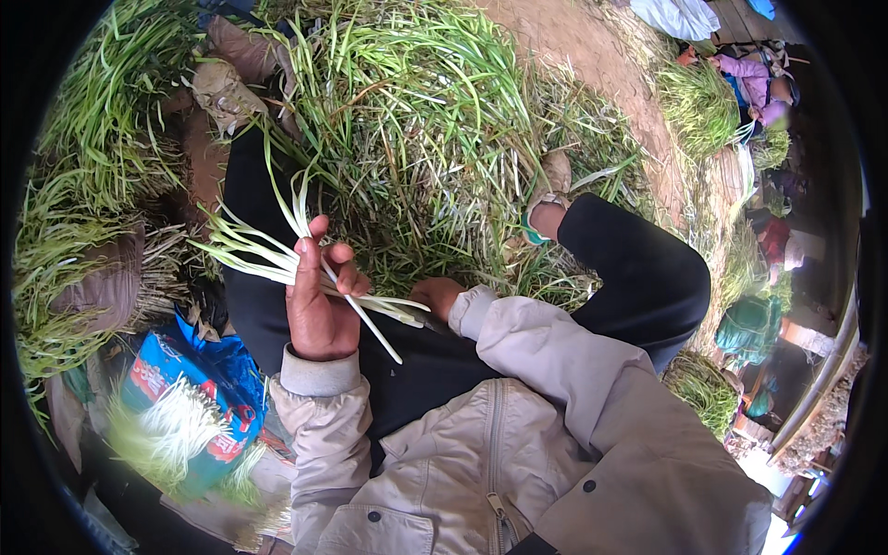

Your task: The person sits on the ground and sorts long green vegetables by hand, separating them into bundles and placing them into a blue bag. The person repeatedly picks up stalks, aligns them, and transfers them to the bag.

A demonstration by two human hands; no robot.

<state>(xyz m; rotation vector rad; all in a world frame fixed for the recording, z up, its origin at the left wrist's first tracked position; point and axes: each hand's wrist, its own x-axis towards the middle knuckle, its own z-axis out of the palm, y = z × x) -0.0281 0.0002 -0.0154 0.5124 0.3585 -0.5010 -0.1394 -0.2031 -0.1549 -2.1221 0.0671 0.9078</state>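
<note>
My left hand (325, 298) holds a small bundle of pale stalks (260, 263), like garlic chives or garlic shoots, between thumb and fingers. Their white ends point right over my dark trousers; the thin green-white leaves fan out to the left. One stalk lies at a slant across the others, its white end angled down. Beyond my lap, my right hand (438, 297) is low at the near edge of a heap of loose green leaves and stalks (430, 146). Its fingers are mostly hidden, so what it holds cannot be made out.
At the lower left, a bunch of whitish stalks (177, 423) lies on a blue printed bag (239, 374). Tied bundles of greens (97, 277) lie along the left. Bare earth (590, 62) runs past the heap. A person in a purple top (753, 83) sits among greens at the upper right.
</note>
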